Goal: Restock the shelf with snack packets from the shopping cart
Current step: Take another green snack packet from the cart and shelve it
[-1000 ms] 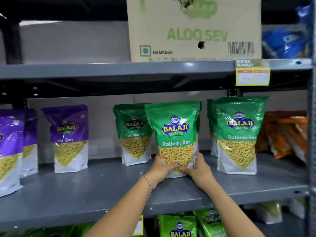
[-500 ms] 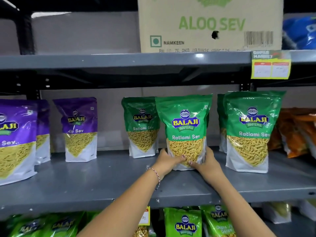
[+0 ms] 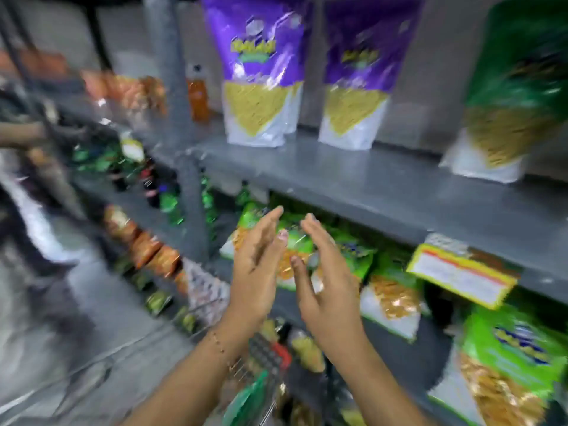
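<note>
Head view, both hands [image 3: 292,272] empty, green packet [image 3: 507,96] on shelf [image 3: 368,186], well apart

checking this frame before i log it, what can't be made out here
- Head view, purple packets: brand print smeared by motion blur, unreadable.
- Price tag: text blurred.
- Cart: mostly behind the left hand and right hand, cut by the bottom edge; its contents can't be told.
- Green packet: cut by the right edge, label blurred.
- Far-left shapes: too blurred to name.
</note>
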Demonstrator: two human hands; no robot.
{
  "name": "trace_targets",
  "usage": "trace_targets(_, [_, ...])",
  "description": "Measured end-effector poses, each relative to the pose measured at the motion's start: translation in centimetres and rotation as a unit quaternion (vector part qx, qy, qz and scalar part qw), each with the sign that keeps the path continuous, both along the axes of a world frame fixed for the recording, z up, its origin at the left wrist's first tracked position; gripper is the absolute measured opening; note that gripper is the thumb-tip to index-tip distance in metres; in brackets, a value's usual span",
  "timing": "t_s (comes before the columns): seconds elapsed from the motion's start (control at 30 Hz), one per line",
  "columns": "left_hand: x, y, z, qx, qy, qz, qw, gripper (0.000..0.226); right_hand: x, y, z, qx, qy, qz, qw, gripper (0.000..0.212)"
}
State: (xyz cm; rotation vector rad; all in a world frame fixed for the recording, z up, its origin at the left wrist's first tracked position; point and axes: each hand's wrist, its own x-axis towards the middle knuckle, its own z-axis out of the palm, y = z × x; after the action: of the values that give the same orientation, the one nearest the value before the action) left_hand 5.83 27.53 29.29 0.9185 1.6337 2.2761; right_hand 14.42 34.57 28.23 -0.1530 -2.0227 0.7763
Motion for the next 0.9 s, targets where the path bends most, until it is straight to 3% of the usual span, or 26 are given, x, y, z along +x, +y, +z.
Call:
trace_targets(0.1, [-4.4,-6.3,-8.5,-0.112,-0.059,0.071,0.989,0.03,-5.6,-3.8,-7.1,-0.016,-0.146,0.102,0.984,0.049])
trace_targets(0.17, [-6.1,-10.5,-14.7,-0.204,-0.108,0.096,0.968,0.021,-8.3,-5.0,-12.2,-0.015,-0.322,0.152,0.934,0.051])
trace_targets(0.27, [-6.2,-16.3,-24.3,-0.381,-0.157,0.061,0.909,0.014,-10.8,-6.2,-19.9,0.068,-0.573,0.193,0.793,0.051])
trace_targets(0.37, [-4.1,-18.7,-30.5,-0.512,-0.197,-0.018,0.836,0.024,-11.7,-6.6,-25.8,0.17,-0.734,0.179,0.632,0.046])
trace_targets(0.47, [-2.4,-18.8,-33.6,-0.555,-0.232,-0.072,0.796,0.033,-12.5,-6.1,-28.8,0.208,-0.781,0.189,0.557,0.028])
trace_targets(0.53, [-1.8,-18.9,-35.1,-0.569,-0.243,-0.097,0.779,0.04,-12.7,-5.5,-29.8,0.235,-0.771,0.193,0.56,0.023])
trace_targets(0.67, [-2.9,-19.4,-37.4,-0.544,-0.238,-0.118,0.796,0.073,-13.3,-4.7,-29.4,0.29,-0.706,0.215,0.61,0.026])
trace_targets(0.73, [-3.9,-19.3,-36.2,-0.509,-0.242,-0.09,0.821,0.085,-13.8,-4.5,-28.3,0.235,-0.687,0.203,0.657,0.033])
trace_targets(0.8, [-5.1,-19.0,-34.6,-0.461,-0.227,-0.07,0.855,0.097,-14.3,-3.9,-26.0,0.15,-0.66,0.202,0.707,0.028])
trace_targets(0.9, [-6.4,-18.3,-31.1,-0.417,-0.199,-0.034,0.886,0.101,-15.5,-3.2,-20.8,0.07,-0.615,0.218,0.755,0.02])
